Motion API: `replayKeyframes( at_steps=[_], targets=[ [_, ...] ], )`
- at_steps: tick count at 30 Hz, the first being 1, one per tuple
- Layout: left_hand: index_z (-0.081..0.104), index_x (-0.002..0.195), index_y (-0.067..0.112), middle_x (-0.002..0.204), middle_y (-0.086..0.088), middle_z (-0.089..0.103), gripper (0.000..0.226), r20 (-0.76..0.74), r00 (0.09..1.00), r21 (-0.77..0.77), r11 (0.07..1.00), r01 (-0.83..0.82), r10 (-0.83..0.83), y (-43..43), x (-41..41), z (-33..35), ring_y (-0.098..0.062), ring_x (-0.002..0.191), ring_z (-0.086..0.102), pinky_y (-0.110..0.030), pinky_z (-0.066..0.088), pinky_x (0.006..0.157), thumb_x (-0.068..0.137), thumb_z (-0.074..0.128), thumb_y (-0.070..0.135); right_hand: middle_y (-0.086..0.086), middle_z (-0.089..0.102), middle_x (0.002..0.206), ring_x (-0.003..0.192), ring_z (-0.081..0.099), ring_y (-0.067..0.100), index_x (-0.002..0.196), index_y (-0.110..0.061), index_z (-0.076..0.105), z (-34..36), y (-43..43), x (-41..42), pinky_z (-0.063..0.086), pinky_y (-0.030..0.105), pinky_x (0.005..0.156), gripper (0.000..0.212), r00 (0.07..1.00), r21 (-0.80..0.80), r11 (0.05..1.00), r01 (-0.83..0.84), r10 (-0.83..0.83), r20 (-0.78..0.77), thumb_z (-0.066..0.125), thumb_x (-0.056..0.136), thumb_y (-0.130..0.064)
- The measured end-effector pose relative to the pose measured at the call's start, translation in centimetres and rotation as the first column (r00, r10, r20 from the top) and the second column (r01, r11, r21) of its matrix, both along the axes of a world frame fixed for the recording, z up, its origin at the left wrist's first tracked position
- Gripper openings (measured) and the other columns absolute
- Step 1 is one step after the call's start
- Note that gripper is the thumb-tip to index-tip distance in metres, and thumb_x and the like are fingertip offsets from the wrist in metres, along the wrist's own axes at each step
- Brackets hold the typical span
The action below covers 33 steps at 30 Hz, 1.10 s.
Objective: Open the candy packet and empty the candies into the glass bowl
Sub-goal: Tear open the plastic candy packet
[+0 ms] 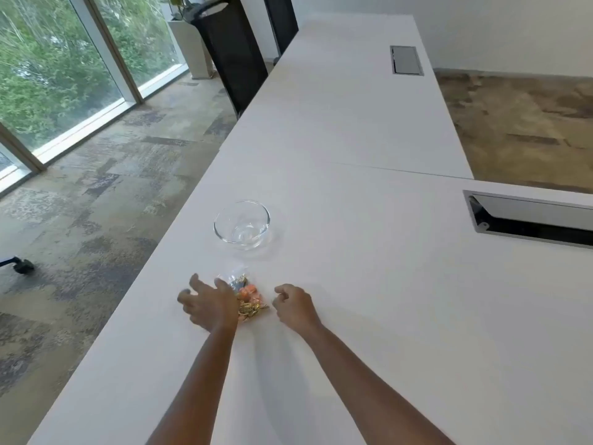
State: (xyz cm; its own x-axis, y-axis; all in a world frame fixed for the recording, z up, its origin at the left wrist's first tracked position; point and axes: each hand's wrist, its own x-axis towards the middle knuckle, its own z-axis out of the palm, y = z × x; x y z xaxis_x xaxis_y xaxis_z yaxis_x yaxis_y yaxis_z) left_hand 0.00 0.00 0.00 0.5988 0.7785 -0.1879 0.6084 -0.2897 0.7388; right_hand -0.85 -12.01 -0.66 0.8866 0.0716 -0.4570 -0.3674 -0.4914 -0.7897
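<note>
A clear candy packet [248,293] with gold, orange and dark wrapped candies lies flat on the white table [369,284]. My left hand [210,305] hovers over the packet's left side with fingers spread, covering part of it; whether it touches is unclear. My right hand [295,305] is just right of the packet, fingers loosely curled, holding nothing. An empty glass bowl [242,223] stands upright a short way beyond the packet.
The table's left edge runs close to my left hand, with carpeted floor below. An open cable hatch [529,220] sits at the right, another hatch [406,60] farther back. Black chairs [234,53] stand along the far left side.
</note>
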Motion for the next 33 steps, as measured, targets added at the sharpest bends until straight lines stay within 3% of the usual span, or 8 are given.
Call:
replayKeyframes(
  at_steps=[6,8,11,16,22,26,29,33],
  targets=[
    [0.037,0.129,-0.003,0.129,-0.029,0.050,0.044,-0.014,0.988,-0.406,0.902,-0.147,0.154,0.8,-0.2,-0.6,-0.041,0.117,0.050,-0.043,0.043,0.095,0.090,0.045,0.017,0.015,0.063,0.114,0.090,0.047,0.015,0.125,-0.001,0.055,-0.7,1.0,-0.1,0.044,0.029,0.086,0.038,0.999,0.093,0.995,0.037,-0.033,-0.041,0.048,0.088,-0.005],
    [0.057,0.095,-0.005,0.098,-0.028,0.062,0.021,0.045,0.983,-0.470,0.872,-0.138,0.179,0.9,-0.3,-0.7,-0.042,0.100,0.059,-0.034,0.050,0.077,0.086,0.050,0.012,0.009,0.060,0.104,0.090,0.049,0.015,0.123,-0.001,0.058,-0.6,0.7,-0.2,0.047,0.033,0.092,0.037,0.998,0.107,0.993,0.045,-0.040,-0.052,0.050,0.087,-0.005],
    [0.045,0.051,0.010,0.057,-0.006,0.048,0.034,0.116,0.986,-0.452,0.890,-0.057,0.122,0.3,-0.8,-0.1,-0.029,0.071,0.049,-0.025,0.041,0.051,0.084,0.054,0.010,0.003,0.055,0.098,0.089,0.052,0.016,0.122,-0.003,0.059,-0.3,-0.3,-0.7,0.050,0.035,0.094,0.035,0.996,0.117,0.992,0.045,-0.035,-0.086,0.050,0.088,-0.008],
    [0.054,0.057,0.005,0.058,-0.008,0.054,0.030,0.297,0.954,-0.336,0.932,0.138,-0.034,-2.4,-1.9,2.3,-0.024,0.063,0.049,-0.034,0.040,0.064,0.084,0.059,0.018,0.004,0.061,0.092,0.077,0.059,0.016,0.110,-0.002,0.065,1.7,-2.8,-1.1,0.050,0.022,0.072,0.026,0.988,0.165,0.975,0.146,-0.153,0.028,0.049,0.091,-0.009],
    [0.053,0.061,0.019,0.065,0.004,0.058,0.025,0.445,0.822,0.054,0.927,0.371,-0.356,-6.5,-4.1,4.7,-0.007,0.055,0.057,-0.010,0.038,0.051,0.085,0.061,0.018,0.006,0.066,0.065,0.057,0.065,0.015,0.072,-0.009,0.065,7.1,-4.5,0.2,0.056,0.018,0.054,0.036,0.920,0.478,0.786,0.392,-0.352,-0.175,0.055,0.089,-0.039],
    [0.059,0.069,0.004,0.072,-0.008,0.059,0.019,0.289,0.720,0.383,0.766,0.517,-0.631,-8.2,-4.8,4.4,-0.019,0.058,0.060,-0.032,0.045,0.047,0.085,0.063,0.015,0.009,0.068,0.065,0.056,0.067,0.018,0.072,-0.003,0.063,9.2,-5.4,1.1,0.061,0.028,0.063,0.038,0.952,0.255,0.917,0.305,-0.296,-0.073,0.067,0.079,-0.040],
    [0.058,0.066,0.004,0.070,-0.009,0.059,0.021,0.234,0.676,0.418,0.700,0.579,-0.699,-8.7,-5.8,3.8,-0.023,0.056,0.060,-0.036,0.048,0.044,0.082,0.066,0.014,0.016,0.067,0.068,0.059,0.066,0.025,0.072,0.008,0.066,9.4,-6.2,0.7,0.062,0.037,0.074,0.019,0.972,0.035,0.972,0.233,-0.234,0.031,0.061,0.078,-0.009],
    [0.059,0.067,0.005,0.069,-0.008,0.060,0.018,0.216,0.623,0.423,0.647,0.634,-0.752,-9.4,-7.0,2.8,-0.021,0.055,0.060,-0.032,0.049,0.044,0.081,0.067,0.014,0.018,0.064,0.067,0.063,0.065,0.028,0.064,0.001,0.061,8.9,-7.5,-0.1,0.061,0.041,0.080,0.015,0.984,-0.023,0.984,0.175,-0.175,-0.043,0.053,0.077,0.003]
  ],
)
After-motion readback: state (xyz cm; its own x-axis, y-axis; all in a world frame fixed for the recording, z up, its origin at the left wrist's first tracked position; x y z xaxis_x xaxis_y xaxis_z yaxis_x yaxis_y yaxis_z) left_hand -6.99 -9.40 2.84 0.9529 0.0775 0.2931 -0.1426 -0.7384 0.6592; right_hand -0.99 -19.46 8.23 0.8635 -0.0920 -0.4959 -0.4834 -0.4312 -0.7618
